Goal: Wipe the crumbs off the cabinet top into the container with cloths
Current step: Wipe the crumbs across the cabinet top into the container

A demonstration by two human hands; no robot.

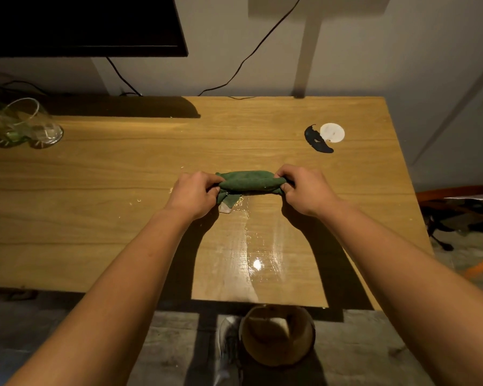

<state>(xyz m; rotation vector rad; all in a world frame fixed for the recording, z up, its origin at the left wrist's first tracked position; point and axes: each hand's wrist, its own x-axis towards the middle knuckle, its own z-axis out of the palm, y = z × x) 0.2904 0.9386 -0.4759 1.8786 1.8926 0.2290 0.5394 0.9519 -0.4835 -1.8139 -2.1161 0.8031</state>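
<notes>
Wooden cabinet top (332,190) bears crumbs (135,201), wet streak (251,246); grey wall (346,65) behind.

head view, above, looking down, close

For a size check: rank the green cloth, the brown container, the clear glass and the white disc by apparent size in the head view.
1. brown container, though nearest the camera.
2-3. clear glass and green cloth: too alike to rank.
4. white disc.

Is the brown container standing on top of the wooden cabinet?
No, the container sits down on the floor just past the near edge of the cabinet top, not on it.
</notes>
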